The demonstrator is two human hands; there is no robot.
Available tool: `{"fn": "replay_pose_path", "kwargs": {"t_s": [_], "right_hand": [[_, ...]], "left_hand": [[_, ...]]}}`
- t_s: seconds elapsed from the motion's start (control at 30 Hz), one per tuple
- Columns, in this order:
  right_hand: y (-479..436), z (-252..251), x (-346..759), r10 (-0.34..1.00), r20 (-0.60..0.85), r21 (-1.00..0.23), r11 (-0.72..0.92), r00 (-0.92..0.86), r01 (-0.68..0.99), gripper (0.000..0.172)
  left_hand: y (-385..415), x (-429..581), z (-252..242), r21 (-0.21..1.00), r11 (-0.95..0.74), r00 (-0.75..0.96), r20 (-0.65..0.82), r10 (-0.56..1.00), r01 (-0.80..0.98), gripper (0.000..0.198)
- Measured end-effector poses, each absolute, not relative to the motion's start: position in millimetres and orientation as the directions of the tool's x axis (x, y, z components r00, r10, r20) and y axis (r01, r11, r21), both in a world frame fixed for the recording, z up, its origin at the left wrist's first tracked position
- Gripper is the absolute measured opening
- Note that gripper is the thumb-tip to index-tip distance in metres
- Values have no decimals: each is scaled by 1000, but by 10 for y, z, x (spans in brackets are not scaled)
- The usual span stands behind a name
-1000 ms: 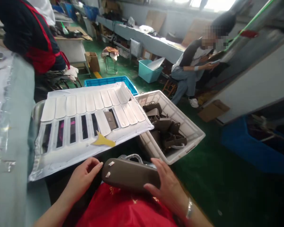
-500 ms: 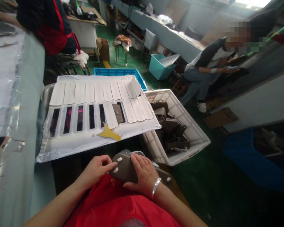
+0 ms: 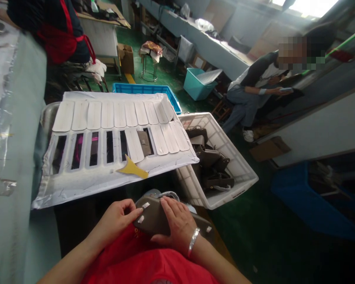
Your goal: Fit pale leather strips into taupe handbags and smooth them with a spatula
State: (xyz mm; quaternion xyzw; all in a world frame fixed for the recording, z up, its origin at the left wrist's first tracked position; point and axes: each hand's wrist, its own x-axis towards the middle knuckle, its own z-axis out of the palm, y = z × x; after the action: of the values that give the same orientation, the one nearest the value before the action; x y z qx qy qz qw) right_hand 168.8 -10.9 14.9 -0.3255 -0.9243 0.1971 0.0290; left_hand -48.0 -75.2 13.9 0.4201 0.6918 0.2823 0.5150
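Dark brown bag [image 3: 155, 216] lying against red apron [image 3: 156, 266], smooth, long, round-ended, showing small white tabs [image 3: 146, 205]. Right hand [image 3: 179, 224] gripping across it; left hand [image 3: 117, 217] curling, thumb touching rounded end, grip unclear.

Slanted dark-brown case [image 3: 153, 219], white-tabbed

Brown piece [image 3: 154, 217]: middle covered by the right hand [image 3: 177, 223]; underside not visible. Left hand [image 3: 121, 213]: lower fingers curled out of sight, grip unclear. Red apron [image 3: 148, 266]: cut by bottom edge; lettering partly hidden, unreadable. Blue crate [image 3: 142, 87]: near side behind the white board [image 3: 85, 189]. Brown items [image 3: 210, 157]: overlapping, count uncertain. Blue bin [image 3: 296, 201]: contents too dim to identify. Left co-worker [image 3: 53, 39]: head beyond top edge.
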Motion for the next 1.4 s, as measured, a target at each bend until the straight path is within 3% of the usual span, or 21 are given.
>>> {"fn": "replay_pose_path", "kwargs": {"t_s": [0.3, 0.47, 0.87, 1.03, 1.13, 1.4], "right_hand": [[-99, 172, 1665, 599, -16, -359, 744, -801, 564, 94], [-121, 194, 1483, 469, 129, -359, 843, -874, 400, 75], [-186, 45, 1382, 496, 7, -302, 829, -868, 471, 72], [-115, 147, 1395, 527, -24, -400, 774, -850, 491, 76], [-92, 236, 1433, 596, -69, -466, 690, -800, 554, 82], [-178, 224, 1423, 632, -163, -360, 677, -758, 642, 85]], "left_hand": [[-654, -579, 95, 797, 382, -38, -413, 910, 468, 29], [-674, -575, 82, 818, 340, -17, -375, 927, 464, 30], [-740, -512, -33, 878, 328, -39, -336, 941, 347, 30], [-727, -506, -104, 890, 323, -41, -328, 944, 322, 27], [-717, -533, -106, 891, 318, 2, -337, 942, 324, 29], [-592, -787, 21, 891, 300, 235, -390, 890, 341, 33]]}}
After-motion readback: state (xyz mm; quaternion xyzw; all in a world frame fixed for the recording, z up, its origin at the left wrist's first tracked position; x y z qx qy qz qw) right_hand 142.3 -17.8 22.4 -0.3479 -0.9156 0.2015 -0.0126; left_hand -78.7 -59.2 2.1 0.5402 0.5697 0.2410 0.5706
